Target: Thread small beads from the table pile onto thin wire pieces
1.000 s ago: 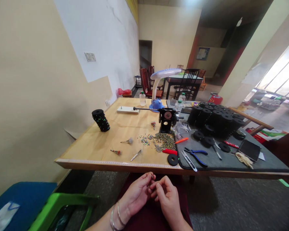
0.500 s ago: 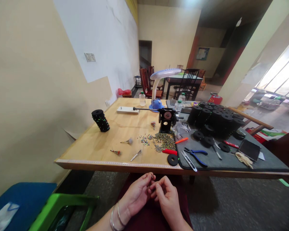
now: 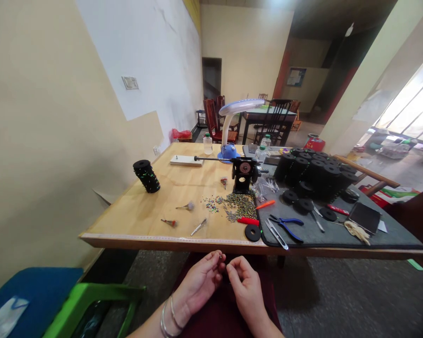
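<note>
Wooden table (image 3: pixel 127 211): black foam cylinders (image 3: pixel 315 173) massed on its right side. Left hand (image 3: pixel 202 284), in front of table's near edge: palm up, thumb and fingers pinching tiny piece. Right hand (image 3: pixel 248 286), also before that edge, just apart: thumb-forefinger pinch, contents too small to tell. Tiny piece (image 3: pixel 220 257), just below table edge: apparently mid fine fingertip work; next move likely calls for steady pinch, close aim.
</note>
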`<state>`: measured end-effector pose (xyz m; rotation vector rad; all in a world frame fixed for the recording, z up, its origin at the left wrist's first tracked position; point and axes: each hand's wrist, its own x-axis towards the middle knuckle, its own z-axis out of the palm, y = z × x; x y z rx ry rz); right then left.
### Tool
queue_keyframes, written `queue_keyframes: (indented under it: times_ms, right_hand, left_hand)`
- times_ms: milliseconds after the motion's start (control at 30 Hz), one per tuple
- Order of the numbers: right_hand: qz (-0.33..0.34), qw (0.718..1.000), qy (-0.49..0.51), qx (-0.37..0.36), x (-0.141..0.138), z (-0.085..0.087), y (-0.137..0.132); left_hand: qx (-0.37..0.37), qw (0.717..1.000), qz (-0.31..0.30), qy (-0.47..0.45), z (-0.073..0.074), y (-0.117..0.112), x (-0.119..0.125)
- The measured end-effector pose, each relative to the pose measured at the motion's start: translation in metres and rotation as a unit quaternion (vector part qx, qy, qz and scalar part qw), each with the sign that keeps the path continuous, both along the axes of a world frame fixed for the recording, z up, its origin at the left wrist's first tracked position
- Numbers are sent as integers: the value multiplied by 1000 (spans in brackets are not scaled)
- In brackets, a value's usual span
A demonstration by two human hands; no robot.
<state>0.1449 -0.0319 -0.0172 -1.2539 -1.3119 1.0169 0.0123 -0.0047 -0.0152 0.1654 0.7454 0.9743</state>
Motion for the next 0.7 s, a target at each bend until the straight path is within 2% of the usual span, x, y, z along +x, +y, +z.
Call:
queue_keyframes:
  times_ms: [333,500,700]
  right_hand:
    - [-26,999,-19,5,3,1,-1]
    - [-5,1000,-18,16,0,0,-1]
    - [30,999,38,-10,-3,1,-2]
  left_hand:
    - [2,1000,-20,-21,6,-4,0]
    - [3,999,-31,-31,4,-4,0]
    - [-9,999,-27,-24,4,-3,3]
